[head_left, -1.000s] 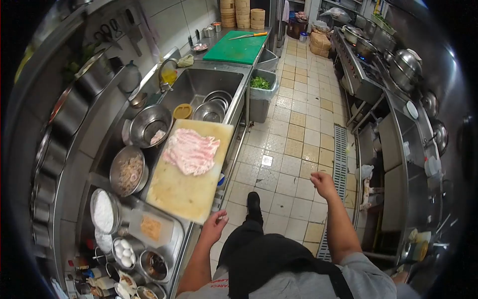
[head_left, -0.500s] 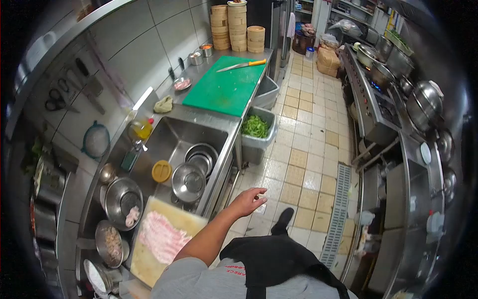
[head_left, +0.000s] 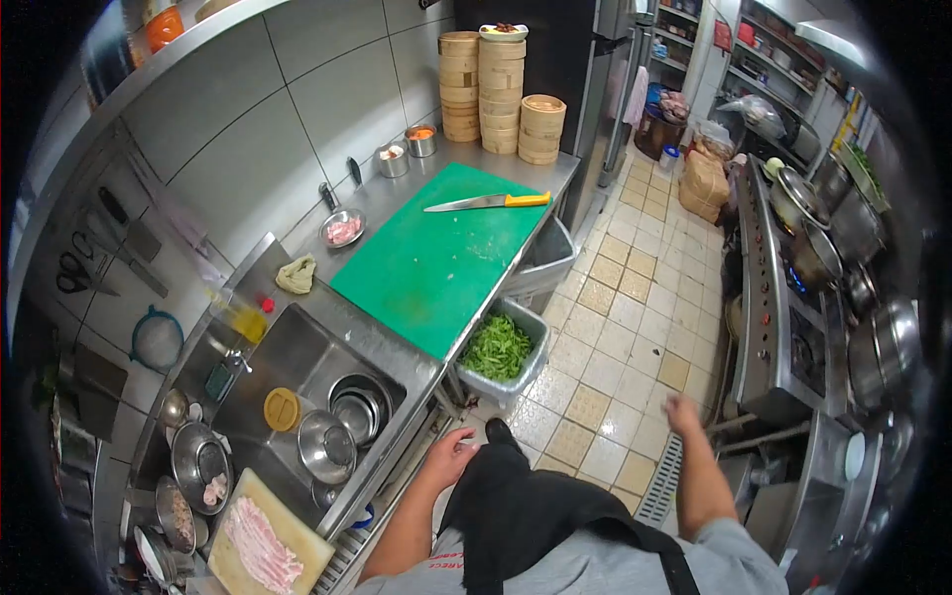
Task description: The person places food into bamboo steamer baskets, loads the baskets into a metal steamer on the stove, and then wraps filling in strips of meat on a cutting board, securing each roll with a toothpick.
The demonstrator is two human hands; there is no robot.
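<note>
1. left hand: fingers loosely bent, grasping nothing, near the sink.
2. right hand: blurred, over the floor; i cannot tell whether the fingers are clenched or released.
3. greens: in the bin, ahead of the left hand.
4. knife: flat on the green board.
5. meat: on the pale board, beside the sink.

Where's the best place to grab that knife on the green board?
Probably by its yellow handle, coming from the aisle side: the knife lies flat with its handle near that edge, while the blade points toward the tiled wall.
</note>
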